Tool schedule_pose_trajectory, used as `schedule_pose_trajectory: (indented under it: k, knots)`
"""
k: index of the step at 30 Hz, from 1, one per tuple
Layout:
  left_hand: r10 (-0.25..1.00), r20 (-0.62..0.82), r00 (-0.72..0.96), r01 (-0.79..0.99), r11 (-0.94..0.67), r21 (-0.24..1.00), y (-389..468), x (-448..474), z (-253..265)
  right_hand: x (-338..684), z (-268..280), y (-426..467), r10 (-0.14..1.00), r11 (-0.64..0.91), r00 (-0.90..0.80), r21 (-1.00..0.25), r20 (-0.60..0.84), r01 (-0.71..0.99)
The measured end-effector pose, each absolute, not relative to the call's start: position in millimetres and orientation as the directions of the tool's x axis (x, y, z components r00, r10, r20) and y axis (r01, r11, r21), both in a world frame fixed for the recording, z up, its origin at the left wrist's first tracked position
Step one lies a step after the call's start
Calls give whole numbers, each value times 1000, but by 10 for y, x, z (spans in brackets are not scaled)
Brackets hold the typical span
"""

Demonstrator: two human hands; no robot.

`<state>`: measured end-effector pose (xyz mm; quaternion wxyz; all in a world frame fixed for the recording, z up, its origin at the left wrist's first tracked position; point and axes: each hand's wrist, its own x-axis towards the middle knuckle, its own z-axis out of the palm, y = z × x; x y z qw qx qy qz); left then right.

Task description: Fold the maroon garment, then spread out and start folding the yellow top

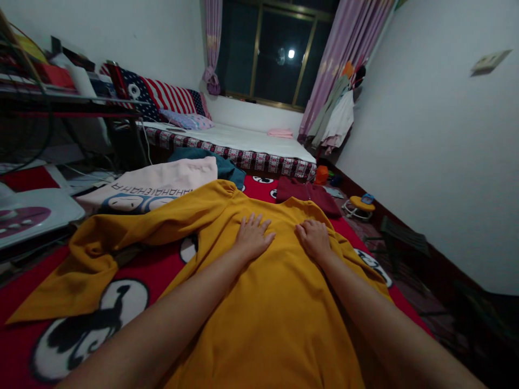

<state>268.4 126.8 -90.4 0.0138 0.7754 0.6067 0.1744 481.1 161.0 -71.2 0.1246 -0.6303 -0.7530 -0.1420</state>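
Note:
A mustard-yellow long-sleeved garment (275, 302) lies spread out in front of me, its neckline at the far end. Its left sleeve (154, 227) stretches out to the left and bends back toward me; the other sleeve runs down the right side, partly hidden by my arm. My left hand (253, 236) rests flat on the upper chest, fingers spread. On the right of the chest, my right hand (315, 237) lies palm down with its fingers slightly bent. Beneath is a red blanket (162, 281) with black-and-white round patterns.
Beyond the garment lie a pale pink printed top (170, 175), a teal cloth (231, 167) and a folded maroon garment (306, 194). A cluttered desk (73, 102) stands left. A bed (243, 138) is under the window, and a yellow-topped stool (360, 204) is at right.

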Motion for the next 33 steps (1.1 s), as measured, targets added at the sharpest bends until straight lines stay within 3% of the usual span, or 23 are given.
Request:
schedule_pose_trajectory:
  k: [4, 6, 9, 14, 22, 30, 33]
  knots:
    - [939, 275, 205, 923, -279, 266, 1264, 2690, -851, 4624, -571, 1840, 945, 120, -115, 2, 307, 993]
    - [938, 287, 195, 919, -277, 281, 1255, 2685, -844, 4482, -583, 1962, 950, 207, -192, -34, 247, 978]
    - [957, 279, 78, 935, -168, 313, 1261, 2662, -855, 4297, -698, 2082, 916, 342, -335, 6, 222, 940]
    - [968, 240, -71, 940, -15, 340, 1363, 2640, -870, 4115, -807, 2106, 957, 194, -202, 57, 208, 979]
    - [989, 149, 19, 949, -65, 310, 1356, 2595, -801, 4031, -746, 1487, 986, 167, -167, 5, -27, 986]
    - [955, -41, 293, 926, -273, 260, 662, 2270, -691, 4112, -830, 756, 976, 210, -212, 60, 37, 976]
    - [900, -54, 432, 860, -393, 326, 292, 2055, -592, 4103, -851, 662, 975, 208, -212, 61, 73, 976]
